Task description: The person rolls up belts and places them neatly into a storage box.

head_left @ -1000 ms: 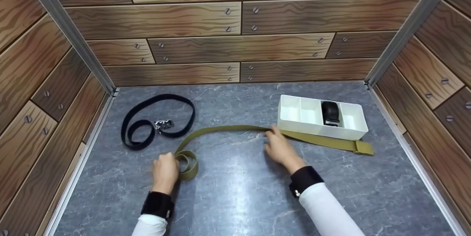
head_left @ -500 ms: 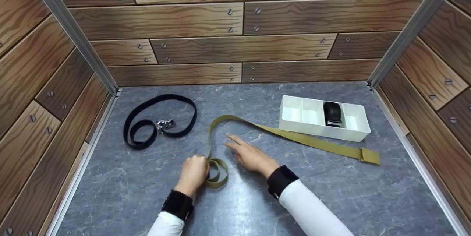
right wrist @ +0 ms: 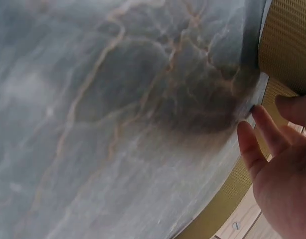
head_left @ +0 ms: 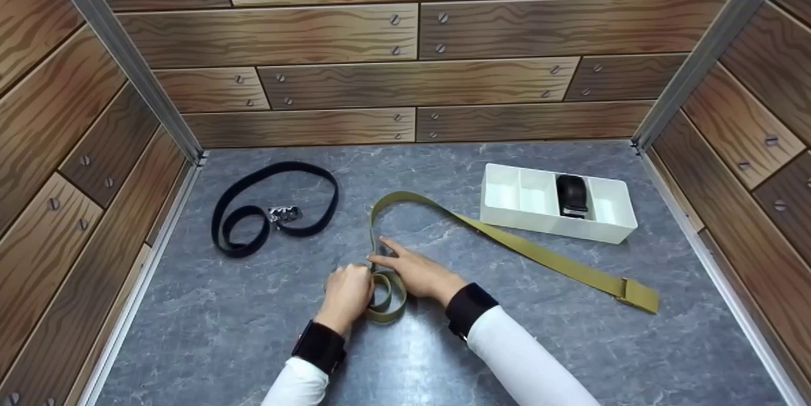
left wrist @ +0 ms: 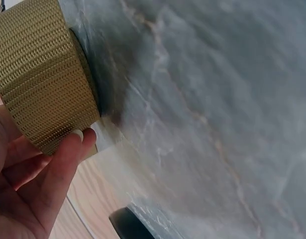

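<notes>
Olive woven webbing forms the belt (head_left: pixel 545 258) on the desk (head_left: pixel 241 330), one end rolled into a loose coil (head_left: pixel 386 317) between the hands, the rest arching out and running in front of the white box (head_left: pixel 545 224) to a wider end piece (head_left: pixel 640 296). The left hand (head_left: pixel 346 295) pinches the coil, while the right hand (head_left: pixel 421 274) lies beside it, fingers loosely extended, contact unclear. It should handle light, pliable and hard to damage, though springy, so gripping the outer turn from opposite sides seems best.
</notes>
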{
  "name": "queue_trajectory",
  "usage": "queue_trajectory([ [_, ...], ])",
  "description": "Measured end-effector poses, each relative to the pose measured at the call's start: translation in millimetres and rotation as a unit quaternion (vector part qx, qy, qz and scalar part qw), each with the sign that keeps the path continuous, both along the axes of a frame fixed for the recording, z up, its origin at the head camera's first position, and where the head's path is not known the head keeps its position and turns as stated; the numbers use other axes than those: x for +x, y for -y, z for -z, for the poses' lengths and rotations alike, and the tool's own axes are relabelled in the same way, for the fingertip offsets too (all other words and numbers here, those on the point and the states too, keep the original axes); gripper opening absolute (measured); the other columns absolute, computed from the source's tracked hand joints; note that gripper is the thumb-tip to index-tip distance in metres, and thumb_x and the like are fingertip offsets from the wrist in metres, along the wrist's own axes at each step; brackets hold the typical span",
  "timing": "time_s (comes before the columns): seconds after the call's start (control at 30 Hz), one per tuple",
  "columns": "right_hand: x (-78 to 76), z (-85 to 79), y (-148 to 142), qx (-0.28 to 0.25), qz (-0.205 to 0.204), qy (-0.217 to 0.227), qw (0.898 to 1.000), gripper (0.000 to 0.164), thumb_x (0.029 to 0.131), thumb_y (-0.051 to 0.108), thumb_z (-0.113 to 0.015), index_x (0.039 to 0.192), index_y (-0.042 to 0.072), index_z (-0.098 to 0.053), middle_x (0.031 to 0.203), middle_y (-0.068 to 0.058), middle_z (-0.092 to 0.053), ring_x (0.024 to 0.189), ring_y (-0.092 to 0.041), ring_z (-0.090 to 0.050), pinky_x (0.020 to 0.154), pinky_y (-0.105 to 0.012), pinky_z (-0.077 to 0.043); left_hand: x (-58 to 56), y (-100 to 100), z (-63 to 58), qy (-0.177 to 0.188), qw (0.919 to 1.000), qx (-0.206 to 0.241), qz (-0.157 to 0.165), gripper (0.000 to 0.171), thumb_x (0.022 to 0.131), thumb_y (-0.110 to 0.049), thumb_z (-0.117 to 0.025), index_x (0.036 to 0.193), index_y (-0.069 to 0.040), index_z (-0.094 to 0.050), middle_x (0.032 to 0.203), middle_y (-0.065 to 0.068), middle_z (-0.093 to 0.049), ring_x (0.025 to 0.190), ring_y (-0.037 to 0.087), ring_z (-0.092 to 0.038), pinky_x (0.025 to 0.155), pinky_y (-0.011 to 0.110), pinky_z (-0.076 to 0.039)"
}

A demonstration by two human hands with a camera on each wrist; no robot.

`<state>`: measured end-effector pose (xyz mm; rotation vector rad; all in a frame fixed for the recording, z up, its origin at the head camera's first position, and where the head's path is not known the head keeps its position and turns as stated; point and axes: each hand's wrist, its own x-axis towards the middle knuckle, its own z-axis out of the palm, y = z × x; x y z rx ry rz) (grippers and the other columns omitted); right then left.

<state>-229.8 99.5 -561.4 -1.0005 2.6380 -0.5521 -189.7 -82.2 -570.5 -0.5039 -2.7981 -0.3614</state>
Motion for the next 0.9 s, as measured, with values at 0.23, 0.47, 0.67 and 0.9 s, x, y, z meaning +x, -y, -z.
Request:
queue_trajectory([
  [0.23, 0.3, -0.9, -4, 0.0, 0.019, 0.004, 1.0, 0.066, 0.097, -0.006, -0.044, 0.151, 0.031, -0.039, 0.161, -0.008, -0.02, 0.135, -0.034, -0.041, 0.086, -0.039, -0.048, 0.9, -2, 0.8, -0.014, 0.9999, 0.001, -0.004, 0.026, 0.077, -0.005, -0.069, 0.054, -0.009, -0.056, 0.062, 0.008, -0.061, 0.054, 0.034, -0.062, 0.047, 0.046, -0.048],
  [0.47, 1.8, -0.4, -2, -0.018, 0.003, 0.012, 1.0, 0.044, 0.106, 0.017, -0.04, 0.149, 0.024, -0.043, 0.153, -0.005, -0.039, 0.138, -0.028, -0.039, 0.109, -0.044, -0.033, 4.4, -6, 1.2, -0.019, 0.9996, 0.0, -0.02, 0.02, 0.075, -0.005, -0.069, 0.057, -0.007, -0.06, 0.064, 0.008, -0.062, 0.054, 0.035, -0.061, 0.046, 0.046, -0.047],
  [0.67, 1.1, 1.8, 1, -0.022, 0.019, 0.022, 0.999, 0.043, 0.107, 0.022, -0.035, 0.149, 0.021, -0.042, 0.148, -0.002, -0.047, 0.134, -0.022, -0.044, 0.109, -0.04, -0.033, 11.0, -5, 0.8, -0.012, 0.9984, 0.011, -0.055, 0.014, 0.075, -0.005, -0.068, 0.062, -0.005, -0.063, 0.067, 0.008, -0.061, 0.056, 0.036, -0.062, 0.048, 0.047, -0.048],
  [0.9, -1.7, -0.3, 6, 0.014, 0.023, 0.007, 1.0, 0.045, 0.103, 0.013, -0.042, 0.147, 0.021, -0.044, 0.144, -0.004, -0.051, 0.13, -0.024, -0.048, 0.108, -0.039, -0.035, 20.6, 3, 2.3, -0.014, 0.9972, 0.035, -0.064, 0.015, 0.075, -0.003, -0.068, 0.061, -0.002, -0.063, 0.066, 0.008, -0.06, 0.054, 0.037, -0.061, 0.049, 0.048, -0.048],
])
